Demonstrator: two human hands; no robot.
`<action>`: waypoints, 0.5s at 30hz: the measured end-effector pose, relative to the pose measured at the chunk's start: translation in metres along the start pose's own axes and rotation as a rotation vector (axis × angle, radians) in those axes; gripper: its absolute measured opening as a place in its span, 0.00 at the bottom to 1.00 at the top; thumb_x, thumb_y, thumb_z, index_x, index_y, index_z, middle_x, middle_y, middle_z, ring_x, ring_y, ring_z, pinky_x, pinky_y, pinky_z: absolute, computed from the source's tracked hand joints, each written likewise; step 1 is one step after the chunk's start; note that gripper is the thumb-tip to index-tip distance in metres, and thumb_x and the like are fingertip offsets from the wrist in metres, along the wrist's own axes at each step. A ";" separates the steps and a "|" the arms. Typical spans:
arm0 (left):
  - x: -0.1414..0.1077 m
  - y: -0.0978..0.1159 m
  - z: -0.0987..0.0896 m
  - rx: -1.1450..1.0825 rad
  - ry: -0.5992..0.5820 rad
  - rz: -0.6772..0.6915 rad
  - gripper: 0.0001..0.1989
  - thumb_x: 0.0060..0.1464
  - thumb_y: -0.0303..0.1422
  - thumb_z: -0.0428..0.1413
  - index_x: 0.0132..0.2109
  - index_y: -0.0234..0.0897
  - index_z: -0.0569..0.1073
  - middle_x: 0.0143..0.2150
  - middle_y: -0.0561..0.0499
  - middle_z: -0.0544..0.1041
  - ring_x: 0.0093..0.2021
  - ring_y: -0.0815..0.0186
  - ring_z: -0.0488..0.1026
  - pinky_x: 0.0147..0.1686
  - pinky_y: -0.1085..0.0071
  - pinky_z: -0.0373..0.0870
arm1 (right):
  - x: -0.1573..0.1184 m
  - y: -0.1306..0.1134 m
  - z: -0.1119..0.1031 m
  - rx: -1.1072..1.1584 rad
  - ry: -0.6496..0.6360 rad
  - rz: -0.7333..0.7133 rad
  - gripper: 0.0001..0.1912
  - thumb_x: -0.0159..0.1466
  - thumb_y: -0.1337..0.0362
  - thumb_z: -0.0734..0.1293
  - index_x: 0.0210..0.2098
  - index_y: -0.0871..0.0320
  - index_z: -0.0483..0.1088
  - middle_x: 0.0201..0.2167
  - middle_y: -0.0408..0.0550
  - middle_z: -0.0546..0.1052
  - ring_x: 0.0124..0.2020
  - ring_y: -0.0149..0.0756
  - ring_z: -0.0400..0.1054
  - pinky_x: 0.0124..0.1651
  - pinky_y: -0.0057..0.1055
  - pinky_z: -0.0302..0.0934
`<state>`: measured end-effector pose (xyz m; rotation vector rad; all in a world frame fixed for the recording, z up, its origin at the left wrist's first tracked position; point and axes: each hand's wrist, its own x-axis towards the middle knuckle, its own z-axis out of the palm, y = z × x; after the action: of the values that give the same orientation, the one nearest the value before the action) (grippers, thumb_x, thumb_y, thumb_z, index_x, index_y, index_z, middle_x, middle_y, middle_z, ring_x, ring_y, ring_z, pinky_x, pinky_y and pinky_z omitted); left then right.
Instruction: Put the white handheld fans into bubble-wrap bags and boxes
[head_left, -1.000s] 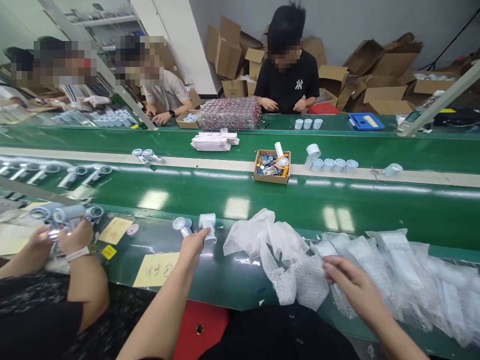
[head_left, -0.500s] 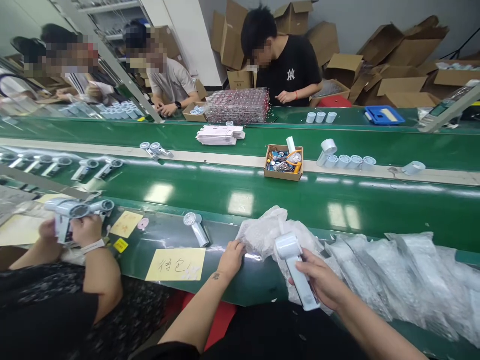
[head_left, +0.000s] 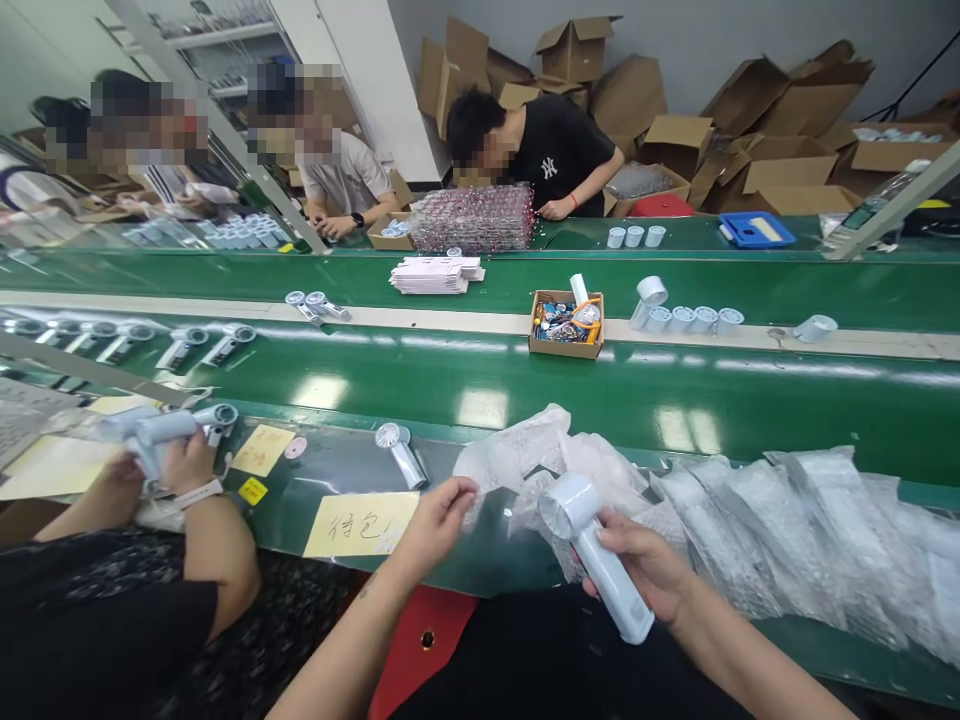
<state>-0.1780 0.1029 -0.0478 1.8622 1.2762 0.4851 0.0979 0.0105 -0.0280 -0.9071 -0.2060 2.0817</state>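
The right hand (head_left: pixel 645 565) has its fingers around the handle of a light blue plastic hand fan with a round head (head_left: pixel 611 580). This fan is bare, near the front of the shiny green table (head_left: pixel 491 565). The left hand (head_left: pixel 441 522) pinches the edge of a clear bubble-wrap bag (head_left: pixel 521 443). On the right, a row of puffy clear bags (head_left: pixel 799 530) with pale blue things inside looks done. A bare light blue fan with a round grille (head_left: pixel 405 460), left of the wrap, seems left to do.

Cardboard boxes (head_left: pixel 787 174) near the wall (head_left: pixel 697 40), a blue tray (head_left: pixel 738 231) on the far bench (head_left: pixel 694 236).
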 end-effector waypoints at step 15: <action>0.017 -0.040 0.098 0.333 0.283 -0.282 0.13 0.57 0.27 0.48 0.47 0.33 0.71 0.45 0.41 0.76 0.48 0.59 0.73 0.48 0.64 0.69 | -0.014 -0.004 -0.031 -0.020 0.204 0.042 0.21 0.49 0.66 0.75 0.40 0.57 0.68 0.27 0.42 0.75 0.29 0.34 0.70 0.32 0.33 0.70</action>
<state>-0.1268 0.0855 -0.1400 1.8807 1.8749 0.4116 0.1267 -0.0023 -0.0416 -1.1362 -0.1012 2.0115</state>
